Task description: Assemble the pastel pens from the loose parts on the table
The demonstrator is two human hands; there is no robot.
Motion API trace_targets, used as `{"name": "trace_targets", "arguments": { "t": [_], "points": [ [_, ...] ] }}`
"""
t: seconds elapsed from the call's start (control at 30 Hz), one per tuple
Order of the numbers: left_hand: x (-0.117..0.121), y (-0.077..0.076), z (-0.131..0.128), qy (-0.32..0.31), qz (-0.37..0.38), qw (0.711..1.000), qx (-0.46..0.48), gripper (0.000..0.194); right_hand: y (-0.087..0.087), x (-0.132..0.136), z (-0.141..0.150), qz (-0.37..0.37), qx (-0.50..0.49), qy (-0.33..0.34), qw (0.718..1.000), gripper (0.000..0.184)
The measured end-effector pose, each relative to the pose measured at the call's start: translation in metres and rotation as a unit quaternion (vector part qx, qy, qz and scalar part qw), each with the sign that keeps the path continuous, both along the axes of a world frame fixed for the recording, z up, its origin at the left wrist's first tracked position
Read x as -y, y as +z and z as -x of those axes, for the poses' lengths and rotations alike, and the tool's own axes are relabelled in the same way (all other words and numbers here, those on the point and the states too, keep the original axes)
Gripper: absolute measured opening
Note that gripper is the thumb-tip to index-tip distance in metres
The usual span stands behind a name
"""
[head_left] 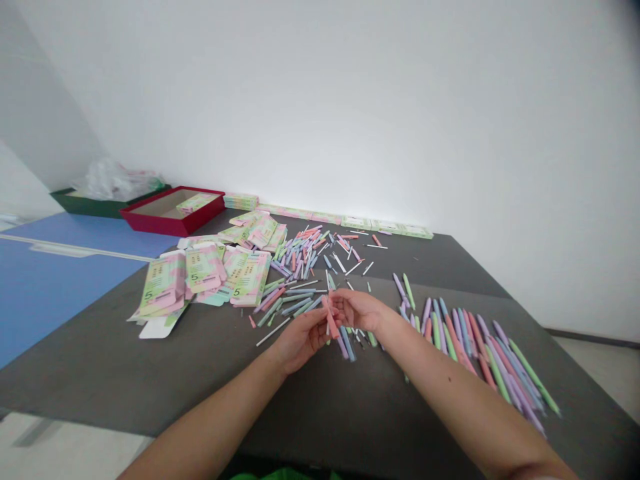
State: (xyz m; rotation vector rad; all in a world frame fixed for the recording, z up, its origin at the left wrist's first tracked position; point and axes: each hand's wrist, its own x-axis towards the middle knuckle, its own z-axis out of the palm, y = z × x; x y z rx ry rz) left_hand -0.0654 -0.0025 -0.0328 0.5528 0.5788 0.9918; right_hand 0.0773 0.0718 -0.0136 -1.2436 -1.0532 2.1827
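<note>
Left hand [300, 340] just beside right hand [358, 310]

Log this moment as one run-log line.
left hand: holds pink pen | right hand: at pen | nearby: loose pens | beyond: printed boxes

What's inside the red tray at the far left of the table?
The red tray holds one flat printed carton lying on its tan floor. Whatever lies beneath the carton is hidden from this view.

White wall [320, 100] behind dark grey table [150, 380]
</note>
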Motion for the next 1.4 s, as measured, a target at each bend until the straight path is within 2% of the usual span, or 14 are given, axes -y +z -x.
{"name": "trace_targets", "arguments": {
  "t": [0.13, 0.3, 0.53, 0.7, 0.77, 0.83, 0.9, 0.97, 1.03, 1.17, 1.27, 1.4],
  "points": [
    [0.002, 0.000, -0.001, 0.008, -0.007, 1.000, 0.009, 0.023, 0.004, 0.012, 0.007, 0.027, -0.065, -0.018, 0.997, 0.026],
    [0.006, 0.004, -0.002, 0.006, -0.009, 1.000, -0.005, 0.023, 0.005, 0.018, 0.003, 0.027, -0.102, -0.030, 0.994, 0.020],
    [0.007, 0.006, -0.004, -0.021, -0.027, 0.999, -0.023, 0.026, -0.001, 0.021, -0.005, 0.003, -0.087, -0.056, 0.995, 0.011],
    [0.005, 0.001, -0.004, -0.023, -0.036, 0.998, -0.050, 0.026, -0.007, 0.026, -0.006, -0.031, -0.056, -0.057, 0.996, 0.012],
    [0.004, 0.000, -0.004, -0.018, -0.044, 0.998, -0.051, 0.028, -0.007, 0.029, -0.008, -0.051, -0.045, -0.063, 0.996, 0.016],
    [0.003, -0.001, -0.003, -0.003, -0.050, 0.998, -0.045, 0.029, -0.006, 0.033, -0.011, -0.102, -0.016, -0.086, 0.991, 0.020],
    [0.001, -0.002, -0.003, 0.019, -0.046, 0.998, -0.042, 0.030, -0.003, 0.040, -0.015, -0.194, 0.047, -0.117, 0.973, 0.022],
    [0.000, -0.003, -0.004, 0.040, -0.038, 0.998, -0.042, 0.030, -0.001, 0.048, -0.017, -0.281, 0.125, -0.135, 0.942, 0.024],
    [-0.001, -0.005, -0.004, 0.057, -0.038, 0.997, -0.042, 0.030, 0.001, 0.056, -0.017, -0.317, 0.175, -0.117, 0.925, 0.028],
    [-0.001, -0.007, -0.006, 0.071, -0.056, 0.995, -0.048, 0.030, 0.001, 0.067, -0.013, -0.299, 0.164, -0.044, 0.939, 0.033],
    [0.000, -0.008, -0.007, 0.074, -0.061, 0.993, -0.072, 0.030, -0.002, 0.069, -0.011, -0.281, 0.151, -0.030, 0.947, 0.033],
    [0.001, -0.009, -0.009, 0.082, -0.058, 0.989, -0.104, 0.030, -0.003, 0.071, -0.015, -0.311, 0.197, -0.024, 0.929, 0.032]
  ]
}}
